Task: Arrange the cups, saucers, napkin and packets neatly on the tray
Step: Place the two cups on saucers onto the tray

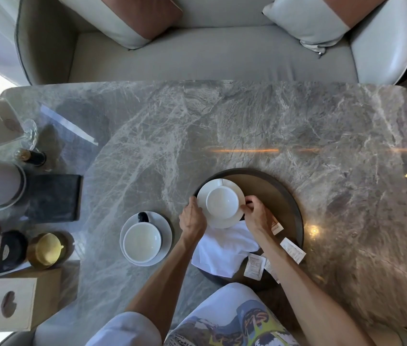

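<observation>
Now on the round dark tray (294,203): white saucer (232,219) carrying a white cup (222,201), toward the tray's far-left part, cup handle turned to the far side. Left hand (192,218) grasping the saucer's left rim; right hand (256,216) pinching the right rim, fingers curled over the edge. Both closed on the saucer, not on the cup.

Probably glazed china: stiff, smooth, fairly weighty, brittle. Cup only resting loose in the saucer well, so likely to slide or rattle if tilted. Best held just as shown, at two opposite points of the rim, kept level and set down gently; no dragging over the cloth.

White napkin (224,250) crumpled on the tray's near-left part, one corner hanging over the tray's rim, far edge tucked under the saucer. Soft, light, limp; best lifted by two corners and refolded flat.

Paper packets: one (254,266) just right of the napkin, one (293,250) at the tray's near-right rim, one with orange print (276,227) partly hidden behind the right wrist. Thin, light, easy to pinch by an edge, easy to scatter.

Second cup (142,242) with a dark handle, on its own saucer (166,229), off the tray to its left on the marble surface (247,121), not yet moved. Same fragile, slippery handling; rim grip with both hands advisable.
</observation>
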